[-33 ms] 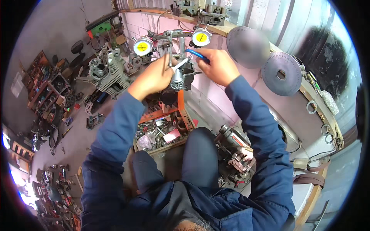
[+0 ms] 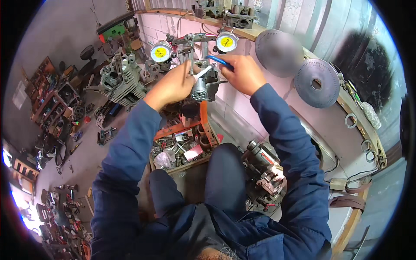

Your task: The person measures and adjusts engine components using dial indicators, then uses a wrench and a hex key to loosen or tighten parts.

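Note:
My left hand point(image 2: 173, 86) is closed around a slim white stick-like tool point(image 2: 203, 72), whose tip reaches up and to the right beside a metal fixture. Just across from it, my right hand point(image 2: 245, 74) grips a blue curved handle point(image 2: 220, 60); its working end is not clear. Between the hands hangs a grey cylindrical metal part point(image 2: 199, 92) with holes in its lower face. Above it, two dial gauges with yellow faces, the left gauge point(image 2: 160, 52) and the right gauge point(image 2: 226, 42), flank the fixture's crossbar point(image 2: 190, 40).
Below the fixture sits a tray point(image 2: 184, 168) of loose metal parts. A finned engine block point(image 2: 123, 82) stands at left. Two perforated discs, the nearer one point(image 2: 316, 83), lean at right by a wooden ledge point(image 2: 346, 112). A power tool point(image 2: 262, 154) lies beside my knee.
My right hand and the blue handle have shifted slightly to the left. The left hand stays in nearly the same place.

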The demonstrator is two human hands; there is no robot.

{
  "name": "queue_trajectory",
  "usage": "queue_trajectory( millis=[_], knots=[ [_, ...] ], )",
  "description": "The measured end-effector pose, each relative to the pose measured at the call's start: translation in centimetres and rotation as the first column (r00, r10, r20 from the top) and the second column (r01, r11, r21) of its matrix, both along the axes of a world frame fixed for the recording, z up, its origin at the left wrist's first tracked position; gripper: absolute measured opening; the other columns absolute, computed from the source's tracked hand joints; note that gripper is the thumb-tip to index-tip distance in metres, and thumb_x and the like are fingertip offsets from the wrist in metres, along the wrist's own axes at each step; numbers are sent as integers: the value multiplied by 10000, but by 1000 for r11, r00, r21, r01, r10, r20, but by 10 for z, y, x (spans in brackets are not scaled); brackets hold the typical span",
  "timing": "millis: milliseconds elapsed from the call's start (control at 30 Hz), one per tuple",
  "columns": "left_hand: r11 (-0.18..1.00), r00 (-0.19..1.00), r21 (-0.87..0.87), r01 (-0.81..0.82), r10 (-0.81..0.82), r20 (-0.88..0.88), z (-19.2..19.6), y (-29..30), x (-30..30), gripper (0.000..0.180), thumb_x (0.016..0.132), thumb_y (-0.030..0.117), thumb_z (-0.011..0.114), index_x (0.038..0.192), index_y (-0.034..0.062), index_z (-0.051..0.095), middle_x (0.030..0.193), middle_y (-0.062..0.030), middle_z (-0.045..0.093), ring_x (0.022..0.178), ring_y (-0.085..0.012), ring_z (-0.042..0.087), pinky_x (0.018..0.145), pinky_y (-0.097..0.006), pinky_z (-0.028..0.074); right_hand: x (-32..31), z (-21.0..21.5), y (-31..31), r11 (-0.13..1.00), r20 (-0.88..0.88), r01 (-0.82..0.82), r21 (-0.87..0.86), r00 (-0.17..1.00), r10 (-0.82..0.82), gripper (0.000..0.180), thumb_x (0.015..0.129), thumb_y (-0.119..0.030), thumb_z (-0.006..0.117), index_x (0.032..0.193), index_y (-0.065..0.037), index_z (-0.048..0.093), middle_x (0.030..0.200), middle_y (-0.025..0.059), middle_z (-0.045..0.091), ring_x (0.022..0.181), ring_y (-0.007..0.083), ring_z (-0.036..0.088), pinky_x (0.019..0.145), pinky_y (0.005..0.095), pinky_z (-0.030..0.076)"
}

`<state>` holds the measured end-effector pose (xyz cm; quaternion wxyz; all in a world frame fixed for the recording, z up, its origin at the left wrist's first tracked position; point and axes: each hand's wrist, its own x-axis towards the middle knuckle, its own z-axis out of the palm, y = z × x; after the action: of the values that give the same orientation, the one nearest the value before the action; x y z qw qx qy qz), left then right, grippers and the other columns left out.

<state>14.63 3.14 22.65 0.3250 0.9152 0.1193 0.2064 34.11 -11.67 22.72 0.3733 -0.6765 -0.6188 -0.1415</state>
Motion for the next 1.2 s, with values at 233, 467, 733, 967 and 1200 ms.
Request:
queue_trajectory(
  millis=[233, 467, 733, 967, 1200],
  knots=[
    [949, 992, -314, 2, -43, -121, 22, 10, -1, 304, 974, 95, 576, 1255, -19, 556, 816, -25, 584, 637, -90, 543, 534, -258, 447, 8, -17, 31, 984, 145, 168, -51, 977, -159, 238, 889, -297, 710, 1115, -263, 778, 863, 126, 743, 796, 366, 709, 724, 487, 566],
    [983, 992, -161, -93, 76, -105, 37, 9, -49, 348, 917, 129, 732, 1218, -27, 653, 995, -90, 715, 894, -132, 654, 815, -298, 530, 6, -32, 33, 993, -20, 85, 77, 996, -83, 247, 893, -262, 731, 1114, -158, 770, 848, 172, 719, 773, 378, 701, 691, 468, 543],
    [888, 911, 269, -374, 298, 285, 27, 17, -48, 199, 877, 97, 744, 1056, 10, 754, 1022, -181, 744, 985, -313, 714, 906, -373, 520, 13, -2, -4, 996, -111, -87, -21, 990, 84, 269, 952, -144, 587, 1143, 28, 668, 818, 231, 685, 749, 413, 674, 707, 480, 511],
    [908, 889, -68, -413, 418, 186, 14, 28, -36, 164, 893, 118, 747, 994, -10, 761, 821, -32, 715, 727, -96, 621, 687, -270, 493, -5, 20, -17, 978, 61, 33, -204, 998, -21, 244, 924, -179, 553, 1031, -16, 701, 858, 264, 689, 823, 476, 669, 810, 569, 522],
    [911, 919, -296, -289, 351, 181, 10, 58, -35, 159, 872, 116, 781, 972, 1, 733, 807, -7, 697, 688, -58, 600, 639, -221, 469, -3, 20, -8, 976, 42, 49, -214, 998, -41, 279, 925, -176, 548, 1085, -18, 712, 867, 269, 696, 822, 459, 681, 814, 555, 541]
  ],
)
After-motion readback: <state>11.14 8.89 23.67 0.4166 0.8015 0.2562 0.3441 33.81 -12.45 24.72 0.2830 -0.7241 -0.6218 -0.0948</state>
